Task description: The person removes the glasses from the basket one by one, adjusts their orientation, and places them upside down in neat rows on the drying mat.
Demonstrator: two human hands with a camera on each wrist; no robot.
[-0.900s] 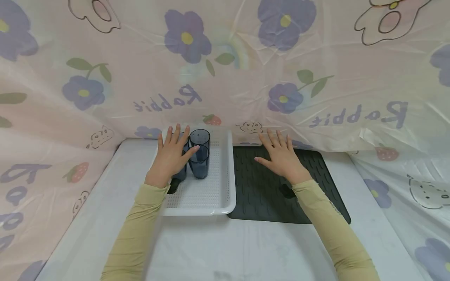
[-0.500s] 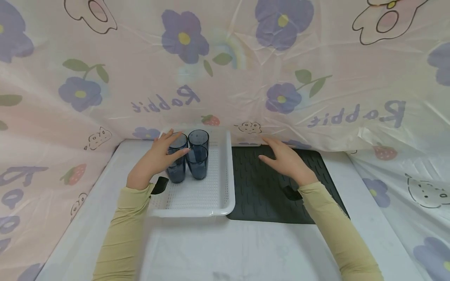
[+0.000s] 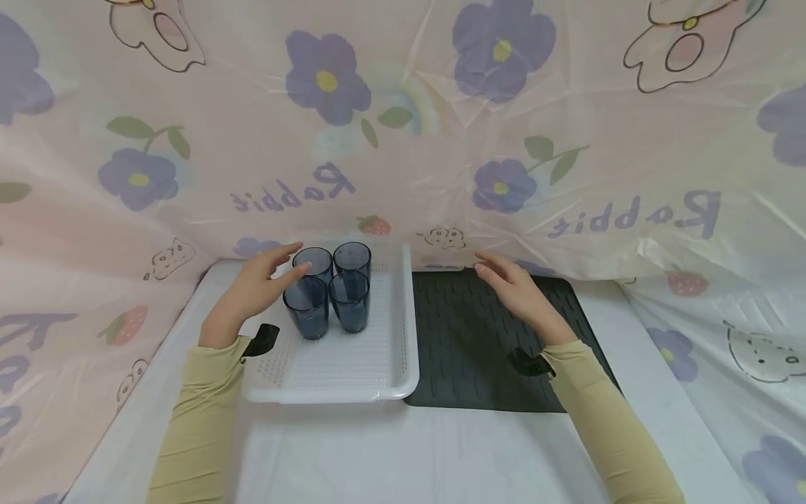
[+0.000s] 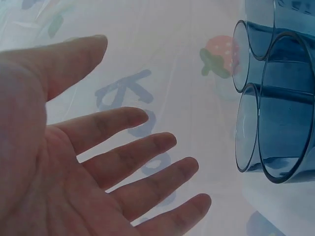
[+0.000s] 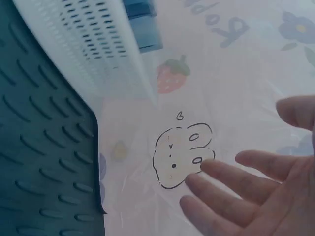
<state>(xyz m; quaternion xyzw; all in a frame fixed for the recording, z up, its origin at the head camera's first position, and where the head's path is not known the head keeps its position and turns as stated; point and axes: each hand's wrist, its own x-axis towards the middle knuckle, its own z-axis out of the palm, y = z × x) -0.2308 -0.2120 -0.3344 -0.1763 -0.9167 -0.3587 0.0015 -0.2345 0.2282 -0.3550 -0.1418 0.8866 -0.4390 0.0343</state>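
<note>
Several blue-tinted drinking glasses stand upright, close together, in a white perforated tray [image 3: 334,400]; among them are a front left glass [image 3: 306,311] and a front right glass [image 3: 350,302]. My left hand [image 3: 248,292] hovers at their left side, thumb overlapping the back left glass [image 3: 317,257] in the head view. The left wrist view shows those fingers [image 4: 130,160] spread and holding nothing, with a gap to the glasses [image 4: 285,108]. Over the dark ridged mat [image 3: 466,350] hovers my right hand [image 3: 522,297], its fingers [image 5: 231,177] extended and nothing in them.
The mat lies directly right of the tray, their edges meeting. Both are on a white-covered table [image 3: 403,455]. A printed curtain [image 3: 403,161] with flowers and rabbits hangs behind and along both sides. A black wrist-worn piece [image 3: 262,340] shows at the left cuff.
My left hand has moved left, off the front of the glasses, uncovering them. The right hand has turned sideways from its palm-down spread and shifted slightly right. The head view has tilted a little.
</note>
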